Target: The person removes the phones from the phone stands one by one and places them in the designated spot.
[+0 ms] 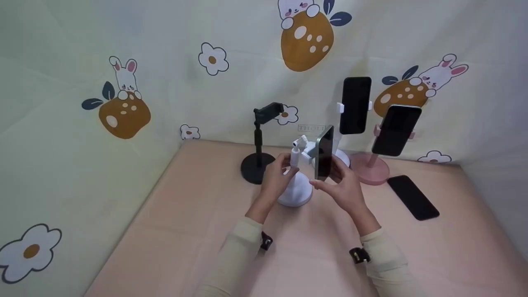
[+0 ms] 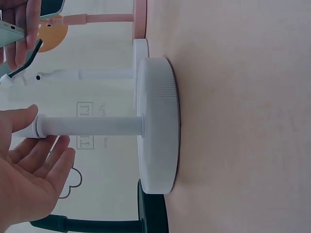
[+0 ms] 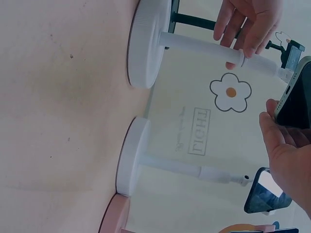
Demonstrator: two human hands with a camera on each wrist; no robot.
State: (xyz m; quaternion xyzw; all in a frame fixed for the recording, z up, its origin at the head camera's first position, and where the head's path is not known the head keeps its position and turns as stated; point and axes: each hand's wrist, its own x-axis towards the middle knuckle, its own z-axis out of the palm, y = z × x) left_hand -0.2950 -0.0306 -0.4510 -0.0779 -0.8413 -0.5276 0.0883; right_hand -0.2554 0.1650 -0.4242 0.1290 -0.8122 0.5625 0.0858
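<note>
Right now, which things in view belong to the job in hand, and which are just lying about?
In the job:
front white stand, gripped by the left hand
held phone, in the right hand

Apparently not in use:
black stand
rear white stand and mounted phone
pink stand and tilted phone
flat phone on the table

A smooth, peach-pink table (image 1: 185, 231) carries four phone stands on round, flat bases. A slim black stand (image 1: 258, 142) rests toward the back; nearer the front and to its right sits a glossy white stand with a thick disc base (image 1: 299, 193). Behind that is a second white stand (image 1: 343, 158), just beside a dusty-pink stand (image 1: 373, 172). Farther right, a black rectangular phone (image 1: 413, 198) lies flat, slanted. Small dark specks (image 3: 71, 57) dot the surface.
</note>
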